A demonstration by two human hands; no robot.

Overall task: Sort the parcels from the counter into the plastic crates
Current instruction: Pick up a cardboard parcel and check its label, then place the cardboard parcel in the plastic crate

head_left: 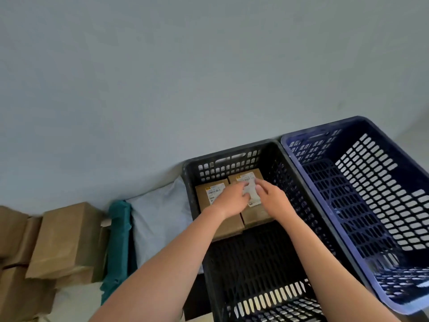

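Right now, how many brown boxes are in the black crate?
2. The left brown cardboard box and the right brown cardboard box lie side by side at the far end of the black plastic crate. Others could hide underneath them.

The left crate (192, 173) and the right crate (325, 127) stand touching, side by side, at the lower right of the frame. In the left crate's upper end, a left parcel (204, 205) lies beside a right parcel (255, 217). Left of that crate lie soft bags (160, 217), then stacked boxes (65, 238).

Matt perforated plastic black crate (234, 156) holds matt cardboard parcels (255, 212).
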